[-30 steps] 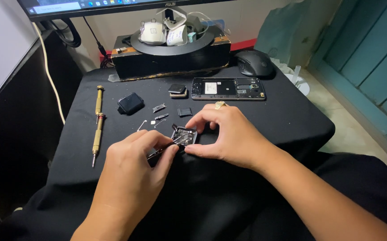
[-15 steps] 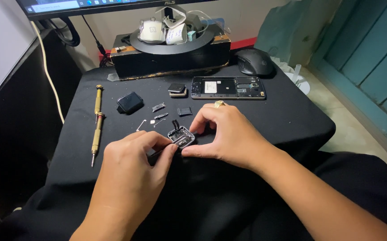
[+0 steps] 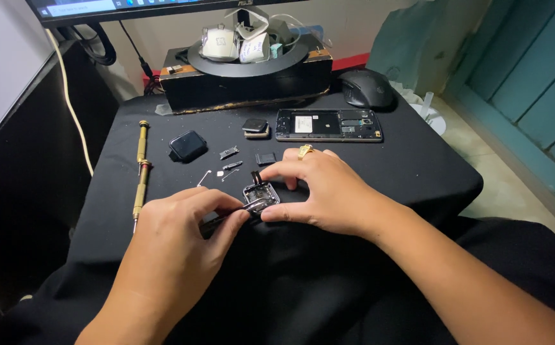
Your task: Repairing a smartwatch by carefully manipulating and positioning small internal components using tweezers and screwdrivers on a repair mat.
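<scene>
Smartwatch casing (image 3: 261,195), a small square metal shell with its insides showing, lies on a black cloth (image 3: 418,172) spread over the table, and every place below is given from that casing. Right hand (image 3: 325,191), wearing a gold ring (image 3: 305,151), sits just right of the casing, its thumb and forefinger pinching the shell's near and far edges to keep it from shifting. Left hand (image 3: 175,249) comes in from the lower left, its fingers pressed together around a thin dark tool (image 3: 229,217) whose tip meets the casing's near left edge. Whether the tip is under a part or only touching it cannot be told.

Just beyond the casing lie tiny loose parts (image 3: 229,160). Farther beyond and left lies a dark square watch screen (image 3: 188,145). Well to the left lie two brass-handled screwdrivers (image 3: 140,169), end to end. Beyond and right lies an opened phone (image 3: 328,124), with a black mouse (image 3: 367,88) past it.

Doing this well probably means keeping the right hand's pinch firm and low, holding the tool shallow, and levering gently so nothing springs off onto the dark cloth.
</scene>
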